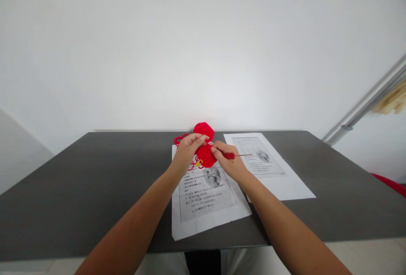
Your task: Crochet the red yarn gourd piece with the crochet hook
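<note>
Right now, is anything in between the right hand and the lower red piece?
Nothing visible: the right hand already touches the red piece. The tool in that hand points away from it.

Printed sheets (207,205) on dark table (95,194)

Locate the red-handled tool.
Right of centre in the head view, the red-handled tool is in the right hand, its shaft over the right printed sheet.
</note>
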Action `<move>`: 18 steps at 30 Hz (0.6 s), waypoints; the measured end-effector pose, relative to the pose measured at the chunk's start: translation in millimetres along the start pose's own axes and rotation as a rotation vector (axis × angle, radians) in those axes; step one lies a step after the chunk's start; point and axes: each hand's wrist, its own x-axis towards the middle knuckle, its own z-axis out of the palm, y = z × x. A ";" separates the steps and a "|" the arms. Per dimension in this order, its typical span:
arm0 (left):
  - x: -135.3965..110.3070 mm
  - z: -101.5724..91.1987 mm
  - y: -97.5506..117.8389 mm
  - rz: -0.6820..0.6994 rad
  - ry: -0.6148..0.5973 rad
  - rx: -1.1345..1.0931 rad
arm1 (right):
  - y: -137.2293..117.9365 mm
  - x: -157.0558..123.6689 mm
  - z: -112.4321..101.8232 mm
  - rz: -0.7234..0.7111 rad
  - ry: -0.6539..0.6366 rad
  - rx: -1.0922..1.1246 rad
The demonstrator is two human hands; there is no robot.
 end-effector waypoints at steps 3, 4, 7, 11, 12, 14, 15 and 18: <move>-1.5 0.3 1.5 -0.002 -0.062 -0.041 | 1.6 -0.1 -0.7 -0.004 0.023 0.019; -1.9 0.2 1.7 0.003 -0.073 -0.041 | 1.9 -0.1 -0.6 -0.004 0.031 0.022; -2.5 -0.1 2.3 0.020 -0.079 -0.033 | 2.1 -0.3 0.0 -0.003 0.033 0.012; -2.3 0.4 2.9 0.028 -0.064 -0.048 | -1.0 -1.7 -2.6 -0.020 0.093 -0.005; -2.2 0.5 2.9 0.034 -0.056 -0.047 | -2.5 -2.0 -4.3 -0.030 0.147 0.000; -1.9 0.6 2.5 0.046 -0.041 -0.038 | -5.4 -2.0 -8.2 -0.051 0.299 0.041; -1.8 0.6 2.2 0.049 -0.034 -0.033 | -6.5 -1.7 -10.0 -0.061 0.365 0.084; -1.8 0.8 1.5 0.037 -0.030 -0.029 | -7.1 -0.1 -12.8 -0.075 0.433 0.353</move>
